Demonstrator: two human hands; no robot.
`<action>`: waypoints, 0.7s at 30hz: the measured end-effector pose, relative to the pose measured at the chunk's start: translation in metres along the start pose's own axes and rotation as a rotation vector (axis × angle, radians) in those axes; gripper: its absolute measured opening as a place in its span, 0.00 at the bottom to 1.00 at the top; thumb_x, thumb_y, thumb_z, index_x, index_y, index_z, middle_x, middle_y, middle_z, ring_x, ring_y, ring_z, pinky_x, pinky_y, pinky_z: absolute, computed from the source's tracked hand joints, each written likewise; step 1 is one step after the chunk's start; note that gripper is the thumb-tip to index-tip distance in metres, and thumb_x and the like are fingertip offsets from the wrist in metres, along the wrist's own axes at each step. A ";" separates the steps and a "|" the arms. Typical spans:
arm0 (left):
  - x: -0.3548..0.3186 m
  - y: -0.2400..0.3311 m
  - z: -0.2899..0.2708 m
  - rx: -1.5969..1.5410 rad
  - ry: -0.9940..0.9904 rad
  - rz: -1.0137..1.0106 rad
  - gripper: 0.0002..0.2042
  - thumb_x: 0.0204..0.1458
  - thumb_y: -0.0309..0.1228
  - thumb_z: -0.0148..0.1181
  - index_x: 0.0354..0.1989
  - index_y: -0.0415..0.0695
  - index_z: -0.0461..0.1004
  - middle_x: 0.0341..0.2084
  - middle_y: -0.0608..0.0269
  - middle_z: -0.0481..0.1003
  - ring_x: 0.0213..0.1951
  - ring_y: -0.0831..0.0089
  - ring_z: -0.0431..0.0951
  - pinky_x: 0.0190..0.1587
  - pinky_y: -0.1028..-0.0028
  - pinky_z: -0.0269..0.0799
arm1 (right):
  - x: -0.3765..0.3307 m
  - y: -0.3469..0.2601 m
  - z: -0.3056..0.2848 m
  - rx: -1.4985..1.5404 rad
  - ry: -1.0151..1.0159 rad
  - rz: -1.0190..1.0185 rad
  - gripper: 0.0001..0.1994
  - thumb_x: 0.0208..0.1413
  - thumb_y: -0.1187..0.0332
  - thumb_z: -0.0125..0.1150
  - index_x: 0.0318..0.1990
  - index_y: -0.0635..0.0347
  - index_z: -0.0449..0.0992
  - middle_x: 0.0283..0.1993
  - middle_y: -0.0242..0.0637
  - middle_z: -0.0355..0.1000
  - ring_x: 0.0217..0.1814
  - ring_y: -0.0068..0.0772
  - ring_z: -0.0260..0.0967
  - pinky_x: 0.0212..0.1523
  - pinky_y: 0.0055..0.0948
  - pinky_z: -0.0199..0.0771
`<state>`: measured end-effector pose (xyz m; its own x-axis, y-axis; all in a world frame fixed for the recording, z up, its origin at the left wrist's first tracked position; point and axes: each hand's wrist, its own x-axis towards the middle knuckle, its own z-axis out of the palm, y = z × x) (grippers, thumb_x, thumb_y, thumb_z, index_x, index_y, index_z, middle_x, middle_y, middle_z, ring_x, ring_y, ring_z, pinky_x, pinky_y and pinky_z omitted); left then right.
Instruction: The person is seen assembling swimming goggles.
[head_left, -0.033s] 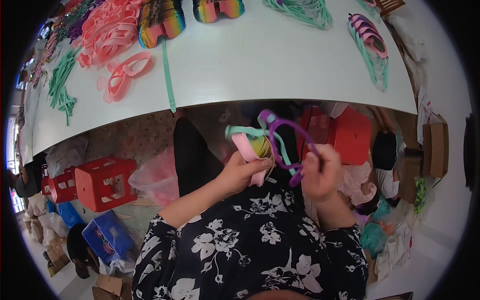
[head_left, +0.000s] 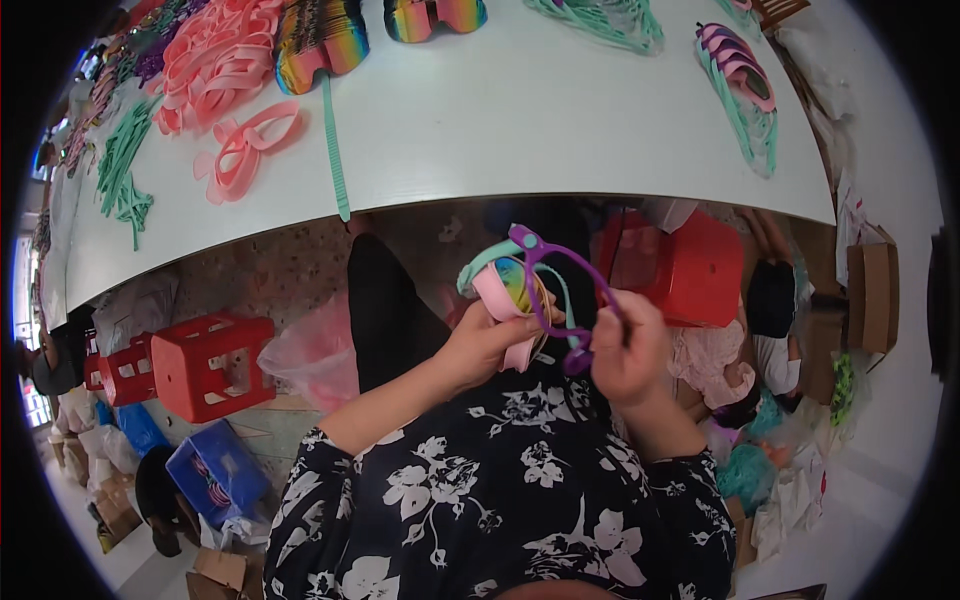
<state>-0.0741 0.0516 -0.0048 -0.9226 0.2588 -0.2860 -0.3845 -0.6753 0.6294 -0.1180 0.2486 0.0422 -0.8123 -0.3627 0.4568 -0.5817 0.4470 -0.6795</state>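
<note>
1. At the far left of the bench (head_left: 520, 130), green strips (head_left: 122, 165) lie in a loose heap, with a pile of pink frames (head_left: 215, 60) just to their right and one pink frame (head_left: 245, 150) lying apart, nearer the edge.
2. A single green strip (head_left: 335, 150) runs from the far side down to the near edge of the bench, and a stack of rainbow-coloured lenses (head_left: 320, 40) sits at its far end.
3. Below the bench on the left stand a red stool (head_left: 210, 365) and, nearer, a blue crate (head_left: 215, 470); a pink plastic bag (head_left: 315, 355) lies to the right of the stool.
4. The left hand (head_left: 490, 345) is closed around a small bundle: a pink frame piece (head_left: 500, 300) with a teal piece (head_left: 480, 265) curved over it and a rainbow lens (head_left: 515, 280) showing between them.
5. The purple glasses frame (head_left: 545, 285) is held up below the near edge of the bench, in front of the person's chest, between the two hands. It is thin and glossy, with rounded rims and a small knob at its upper corner; it overlaps the bundle in the left hand.
6. The right hand (head_left: 625, 350) is clenched on the right side of the purple glasses frame, fingers curled over it.
7. Behind the right hand sits a red box (head_left: 690, 270).
8. On the far right of the bench lies a heap of teal and pink frames (head_left: 745, 85).
</note>
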 end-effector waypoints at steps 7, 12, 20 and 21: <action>-0.001 -0.020 -0.003 0.111 0.059 -0.060 0.18 0.58 0.27 0.60 0.56 0.36 0.70 0.46 0.62 0.77 0.48 0.76 0.76 0.52 0.75 0.71 | -0.022 0.001 0.039 0.216 0.049 0.157 0.13 0.63 0.73 0.58 0.53 0.69 0.74 0.37 0.44 0.79 0.36 0.30 0.79 0.37 0.25 0.77; 0.000 -0.028 -0.010 0.130 0.046 -0.033 0.16 0.58 0.28 0.60 0.54 0.38 0.71 0.42 0.66 0.77 0.41 0.81 0.76 0.42 0.79 0.71 | -0.026 0.005 0.046 0.260 0.060 0.197 0.12 0.64 0.74 0.56 0.53 0.70 0.74 0.40 0.42 0.77 0.39 0.26 0.76 0.41 0.22 0.74; -0.002 -0.015 -0.005 0.204 0.059 0.010 0.15 0.56 0.24 0.63 0.51 0.38 0.71 0.39 0.66 0.77 0.40 0.81 0.76 0.39 0.79 0.72 | -0.032 0.010 0.054 0.288 0.057 0.269 0.11 0.64 0.74 0.57 0.51 0.68 0.76 0.35 0.39 0.77 0.33 0.19 0.73 0.36 0.20 0.73; -0.003 -0.013 -0.004 0.185 0.064 0.024 0.15 0.56 0.23 0.63 0.51 0.38 0.72 0.40 0.66 0.77 0.40 0.81 0.76 0.40 0.78 0.72 | -0.033 0.011 0.056 0.311 0.044 0.293 0.11 0.64 0.74 0.57 0.51 0.68 0.75 0.36 0.39 0.77 0.34 0.19 0.73 0.36 0.20 0.73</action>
<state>-0.0663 0.0574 -0.0150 -0.9299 0.1957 -0.3115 -0.3673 -0.5405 0.7569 -0.0949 0.2196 -0.0121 -0.9463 -0.2190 0.2378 -0.2909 0.2562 -0.9218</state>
